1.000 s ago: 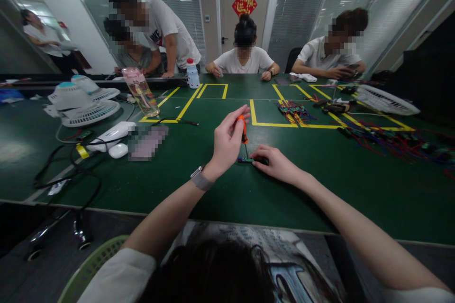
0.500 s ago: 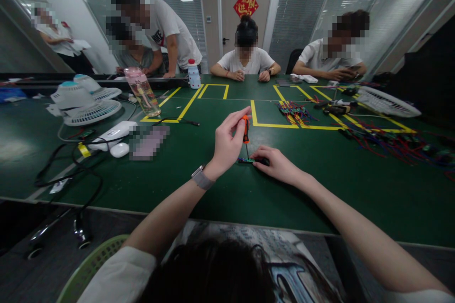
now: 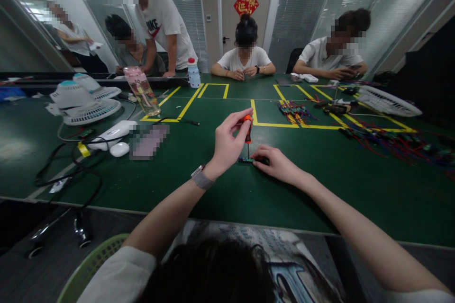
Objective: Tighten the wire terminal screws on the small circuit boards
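An orange and black screwdriver point(image 3: 248, 133) stands nearly upright, its top between the fingers and thumb of my left hand point(image 3: 230, 138). The tip of its shaft comes down on a small green circuit board point(image 3: 246, 160) lying on the table. My right hand point(image 3: 272, 160) rests on the table at the board's right end, its fingertips closed on it. A dark part beneath those fingers is mostly hidden.
Wired boards point(image 3: 295, 112) lie bunched right of centre, with more wires point(image 3: 394, 144) at far right. At left are a white fan point(image 3: 85, 111), a pink-lidded bottle point(image 3: 142, 90), black cables point(image 3: 74, 158) and a white mouse point(image 3: 119, 149). Several people are around the table's far side.
The screwdriver's handle has shifted slightly right and stands straighter, with my left fingers turned around it. My right hand stays put. At back left, a standing person has straightened up.
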The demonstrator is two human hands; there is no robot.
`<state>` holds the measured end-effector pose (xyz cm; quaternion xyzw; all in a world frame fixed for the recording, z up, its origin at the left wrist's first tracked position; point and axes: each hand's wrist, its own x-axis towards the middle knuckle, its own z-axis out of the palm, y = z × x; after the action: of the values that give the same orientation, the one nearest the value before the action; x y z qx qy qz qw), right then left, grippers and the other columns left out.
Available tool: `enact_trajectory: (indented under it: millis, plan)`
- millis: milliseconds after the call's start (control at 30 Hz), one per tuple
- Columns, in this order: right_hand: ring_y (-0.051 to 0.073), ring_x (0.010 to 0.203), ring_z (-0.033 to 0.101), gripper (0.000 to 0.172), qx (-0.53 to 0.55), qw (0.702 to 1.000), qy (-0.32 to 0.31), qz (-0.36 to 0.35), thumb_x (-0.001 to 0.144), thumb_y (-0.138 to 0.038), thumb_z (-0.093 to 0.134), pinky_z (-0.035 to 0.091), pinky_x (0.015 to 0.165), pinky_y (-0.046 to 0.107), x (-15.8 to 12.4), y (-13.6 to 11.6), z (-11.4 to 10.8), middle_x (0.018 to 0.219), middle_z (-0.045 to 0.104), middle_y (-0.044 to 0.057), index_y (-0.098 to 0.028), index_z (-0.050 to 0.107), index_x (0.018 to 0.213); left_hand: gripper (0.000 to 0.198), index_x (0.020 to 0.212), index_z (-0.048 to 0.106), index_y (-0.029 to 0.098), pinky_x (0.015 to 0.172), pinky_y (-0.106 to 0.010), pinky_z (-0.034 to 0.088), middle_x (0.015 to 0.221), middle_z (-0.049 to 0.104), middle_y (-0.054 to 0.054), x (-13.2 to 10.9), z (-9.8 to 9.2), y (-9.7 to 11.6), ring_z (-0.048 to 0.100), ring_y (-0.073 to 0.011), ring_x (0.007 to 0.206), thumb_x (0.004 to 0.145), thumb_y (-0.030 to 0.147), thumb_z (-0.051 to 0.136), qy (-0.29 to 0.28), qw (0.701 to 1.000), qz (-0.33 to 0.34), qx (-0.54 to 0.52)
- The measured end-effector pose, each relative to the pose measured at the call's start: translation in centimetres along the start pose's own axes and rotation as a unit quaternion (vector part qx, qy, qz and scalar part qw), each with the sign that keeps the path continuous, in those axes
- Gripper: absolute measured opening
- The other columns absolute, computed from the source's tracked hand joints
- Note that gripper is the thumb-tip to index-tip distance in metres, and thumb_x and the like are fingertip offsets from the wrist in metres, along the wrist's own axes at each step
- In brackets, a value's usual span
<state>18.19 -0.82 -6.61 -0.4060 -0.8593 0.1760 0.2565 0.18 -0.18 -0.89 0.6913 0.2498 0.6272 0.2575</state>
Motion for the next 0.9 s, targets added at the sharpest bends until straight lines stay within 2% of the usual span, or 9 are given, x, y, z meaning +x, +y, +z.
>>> enact_trajectory:
  millis: [167, 267, 367, 467, 567, 633, 767, 900]
  plan:
    - [0.018, 0.079, 0.061, 0.014, 0.0, 1.0, 0.002, -0.002, 0.082, -0.014, 0.06, 0.051, 0.073, 0.03, 0.01, 0.0, -0.03, 0.088, 0.063, 0.006, -0.016, 0.069, 0.093, 0.018, 0.102, 0.071, 0.024, 0.076, -0.024, 0.054, 0.098, 0.059, -0.004, 0.01, -0.07, -0.13, 0.06, -0.0128, 0.089, 0.084, 0.024, 0.066, 0.027, 0.997, 0.025, 0.067]
    - [0.018, 0.079, 0.062, 0.014, -0.003, 1.0, 0.001, -0.001, 0.083, -0.014, 0.06, 0.051, 0.073, 0.03, 0.02, -0.03, -0.05, 0.088, 0.063, 0.006, -0.016, 0.069, 0.093, 0.022, 0.109, 0.069, 0.025, 0.081, -0.025, 0.053, 0.105, 0.059, -0.005, 0.04, -0.15, -0.14, 0.06, -0.0137, 0.096, 0.092, 0.026, 0.055, 0.009, 0.998, 0.019, 0.065]
    - [0.018, 0.08, 0.062, 0.014, -0.002, 1.0, 0.001, 0.0, 0.083, -0.014, 0.06, 0.051, 0.074, 0.03, 0.04, -0.08, -0.06, 0.089, 0.063, 0.007, -0.016, 0.069, 0.093, 0.029, 0.119, 0.063, 0.023, 0.084, -0.027, 0.054, 0.115, 0.062, -0.007, 0.01, -0.1, -0.01, 0.062, -0.0146, 0.101, 0.097, 0.023, 0.044, -0.012, 1.0, 0.004, 0.015]
    - [0.018, 0.081, 0.062, 0.015, -0.003, 1.0, 0.001, -0.001, 0.083, -0.013, 0.06, 0.051, 0.075, 0.031, 0.05, -0.09, -0.05, 0.09, 0.063, 0.007, -0.016, 0.07, 0.094, 0.026, 0.116, 0.065, 0.022, 0.079, -0.025, 0.054, 0.111, 0.063, -0.007, -0.04, -0.02, 0.06, 0.063, -0.0141, 0.096, 0.094, 0.023, 0.051, 0.001, 1.0, 0.0, 0.013]
    - [0.018, 0.08, 0.062, 0.015, -0.005, 1.0, 0.003, 0.001, 0.083, -0.013, 0.06, 0.05, 0.073, 0.03, 0.03, -0.04, -0.01, 0.088, 0.064, 0.007, -0.016, 0.07, 0.093, 0.018, 0.105, 0.07, 0.023, 0.076, -0.023, 0.053, 0.099, 0.059, -0.004, 0.0, -0.07, -0.06, 0.06, -0.0132, 0.09, 0.088, 0.025, 0.061, 0.038, 0.996, 0.011, 0.079]
    - [0.018, 0.08, 0.062, 0.015, -0.002, 1.0, 0.005, 0.001, 0.083, -0.014, 0.06, 0.05, 0.073, 0.03, 0.01, 0.01, 0.02, 0.089, 0.064, 0.006, -0.016, 0.07, 0.093, 0.018, 0.104, 0.07, 0.024, 0.078, -0.024, 0.052, 0.099, 0.057, -0.004, 0.05, -0.18, -0.2, 0.059, -0.0132, 0.091, 0.09, 0.027, 0.059, 0.053, 0.993, 0.011, 0.107]
    - [0.018, 0.08, 0.062, 0.015, 0.001, 1.0, 0.004, -0.003, 0.082, -0.013, 0.06, 0.051, 0.074, 0.03, 0.02, 0.02, 0.01, 0.089, 0.064, 0.007, -0.016, 0.07, 0.094, 0.028, 0.115, 0.065, 0.023, 0.083, -0.026, 0.053, 0.112, 0.061, -0.006, 0.06, -0.27, -0.31, 0.061, -0.0149, 0.1, 0.097, 0.024, 0.044, 0.034, 0.996, 0.004, 0.078]
    - [0.018, 0.081, 0.062, 0.015, -0.005, 1.0, 0.001, 0.001, 0.082, -0.013, 0.06, 0.05, 0.074, 0.03, 0.07, -0.1, -0.01, 0.089, 0.064, 0.007, -0.016, 0.07, 0.094, 0.026, 0.117, 0.063, 0.022, 0.077, -0.024, 0.054, 0.11, 0.064, -0.007, -0.03, -0.11, -0.12, 0.063, -0.0146, 0.097, 0.094, 0.023, 0.051, 0.022, 0.999, -0.004, 0.047]
